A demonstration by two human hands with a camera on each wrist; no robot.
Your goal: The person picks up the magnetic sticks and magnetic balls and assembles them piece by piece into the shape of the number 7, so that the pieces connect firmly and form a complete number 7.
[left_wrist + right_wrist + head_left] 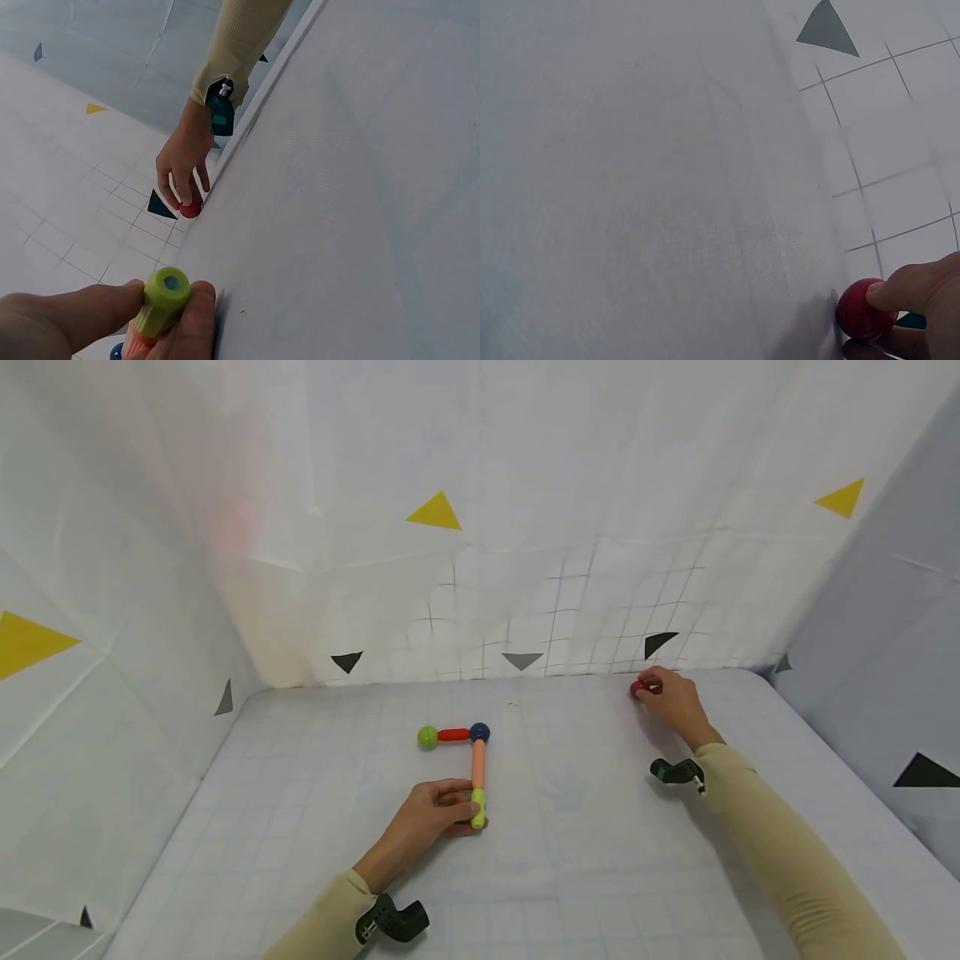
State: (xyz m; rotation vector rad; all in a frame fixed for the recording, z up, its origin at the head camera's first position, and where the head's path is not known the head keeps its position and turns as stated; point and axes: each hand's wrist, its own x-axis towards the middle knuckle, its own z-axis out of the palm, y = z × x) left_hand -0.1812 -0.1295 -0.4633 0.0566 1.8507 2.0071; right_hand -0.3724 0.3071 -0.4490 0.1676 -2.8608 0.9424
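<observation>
My left hand [431, 814] pinches a yellow-green rod [477, 810] between thumb and fingers, near the front middle of the table. That rod lines up end to end with an orange rod [478, 764], which runs to a dark blue ball [480, 732]. From the blue ball a red rod [453, 735] leads left to a green ball [427, 737], so the joined pieces form a corner. At the back right, my right hand [673, 703] holds a small red ball [862, 309] between thumb and fingers, close to the table's back edge.
White sheeting with printed grid lines and yellow and black triangles [437, 512] walls the back and sides. The white table [570, 827] meets the back wall just beyond the right hand. Dark wrist devices [401, 918] sit at both cuffs.
</observation>
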